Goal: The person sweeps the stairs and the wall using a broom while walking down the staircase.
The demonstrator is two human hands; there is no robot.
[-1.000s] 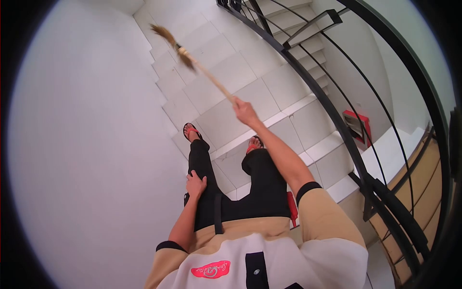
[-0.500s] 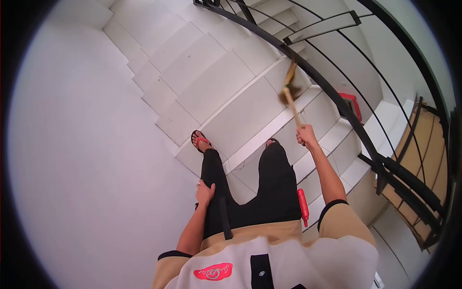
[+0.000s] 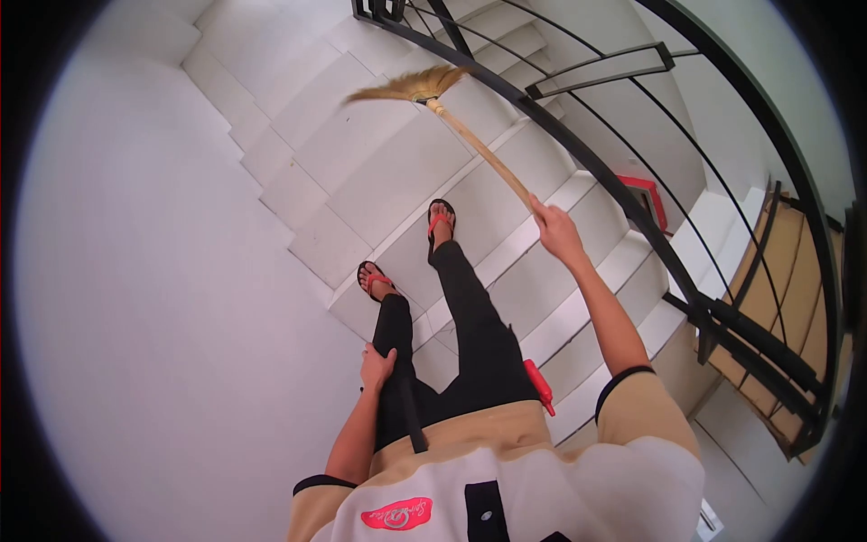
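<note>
A broom point(image 3: 483, 149) with a wooden handle and a straw-coloured, fanned head lies across the view above the white stairs point(image 3: 388, 154). My right hand point(image 3: 557, 232) is wrapped round the end of its handle. The bristles spread over an upper step, one side reaching close to the black railing. My left hand point(image 3: 377, 366) rests on my left thigh near the knee, fingers apart, holding nothing. Both my feet, in red and black flip-flops point(image 3: 440, 219), stand on the same step.
The curved black railing point(image 3: 587, 154) runs along the right. A plain white wall point(image 3: 181, 298) borders the steps on the left. Beyond the railing are a red-framed object point(image 3: 657, 203) and brown panels point(image 3: 768, 298). Something red point(image 3: 539, 387) hangs at my right hip.
The broom head has swung up and left from beside the railing to an upper step. My right hand has moved slightly up and left. My right foot has stepped up.
</note>
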